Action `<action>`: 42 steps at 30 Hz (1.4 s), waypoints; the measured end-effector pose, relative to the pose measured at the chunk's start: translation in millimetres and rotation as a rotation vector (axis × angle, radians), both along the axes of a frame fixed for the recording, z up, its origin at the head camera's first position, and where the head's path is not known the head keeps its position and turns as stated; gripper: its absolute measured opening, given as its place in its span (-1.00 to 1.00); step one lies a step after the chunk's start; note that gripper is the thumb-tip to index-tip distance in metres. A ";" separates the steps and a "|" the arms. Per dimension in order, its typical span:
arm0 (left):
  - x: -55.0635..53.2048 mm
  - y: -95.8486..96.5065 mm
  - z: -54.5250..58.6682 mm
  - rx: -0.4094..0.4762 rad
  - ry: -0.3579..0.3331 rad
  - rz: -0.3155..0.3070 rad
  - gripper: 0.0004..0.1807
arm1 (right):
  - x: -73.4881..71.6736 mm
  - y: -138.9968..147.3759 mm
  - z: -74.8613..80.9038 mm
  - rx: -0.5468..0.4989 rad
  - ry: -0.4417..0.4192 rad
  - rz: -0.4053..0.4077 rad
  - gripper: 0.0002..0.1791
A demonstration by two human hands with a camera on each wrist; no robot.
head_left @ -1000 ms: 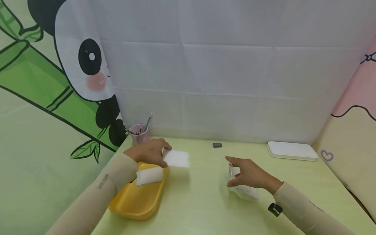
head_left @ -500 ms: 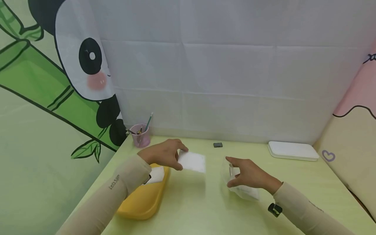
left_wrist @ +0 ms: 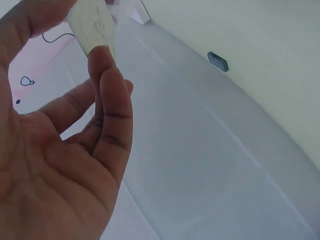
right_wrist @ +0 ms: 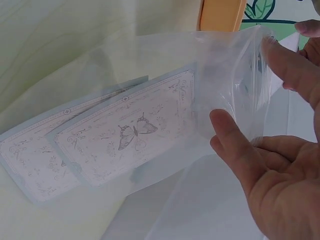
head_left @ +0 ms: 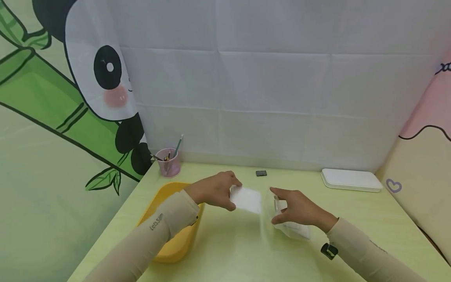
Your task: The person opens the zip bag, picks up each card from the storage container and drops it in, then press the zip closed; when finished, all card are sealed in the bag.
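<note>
My left hand [head_left: 214, 190] pinches a white card [head_left: 246, 200] by its left edge, thumb below and fingers above. In the left wrist view faint print shows on the card [left_wrist: 94, 25]. Just to the right, my right hand [head_left: 299, 206] holds a clear zip bag [head_left: 297, 231] at its mouth, thumb and fingers spread apart so the mouth gapes. The right wrist view shows two overlapping cards inside the bag, a front one [right_wrist: 137, 127] printed with a butterfly and a rear one [right_wrist: 35, 157]. The pinched card's far edge is close to the bag's mouth.
Under my left forearm sits a yellow tray [head_left: 192, 235], partly covered by the sleeve. A pink pencil cup [head_left: 169, 166] stands at the back left, a small dark block [head_left: 261, 173] at the back middle, and a white flat case [head_left: 351, 180] at the back right.
My left hand has carried the card rightward from over the tray to beside the bag. My sleeve now hides the white item in the tray. The right hand and bag have stayed put.
</note>
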State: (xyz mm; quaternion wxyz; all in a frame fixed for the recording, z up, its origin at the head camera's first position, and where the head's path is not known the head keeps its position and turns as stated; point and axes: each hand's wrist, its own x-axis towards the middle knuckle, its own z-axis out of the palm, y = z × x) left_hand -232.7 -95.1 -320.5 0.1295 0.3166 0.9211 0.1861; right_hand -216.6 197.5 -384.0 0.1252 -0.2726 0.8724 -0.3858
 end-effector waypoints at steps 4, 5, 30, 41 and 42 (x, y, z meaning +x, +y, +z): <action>0.6 10.1 -0.4 -0.042 0.048 0.003 -0.32 | 0.3 0.0 0.0 -0.003 -0.006 -0.005 0.12; 0.6 12.2 -0.4 -0.045 0.059 0.010 -0.32 | 0.5 0.2 0.0 -0.003 -0.005 -0.006 0.12; 7.2 59.0 -16.5 -0.083 0.069 0.030 -0.47 | 0.4 -6.0 2.4 -0.052 0.002 -0.008 0.07; 6.8 58.1 -27.1 0.077 -0.020 0.040 -0.40 | -0.1 -2.8 3.7 -0.042 0.009 0.003 0.07; 7.0 57.0 -27.2 0.097 -0.026 0.042 -0.41 | -0.2 -2.4 3.9 -0.041 0.012 0.004 0.07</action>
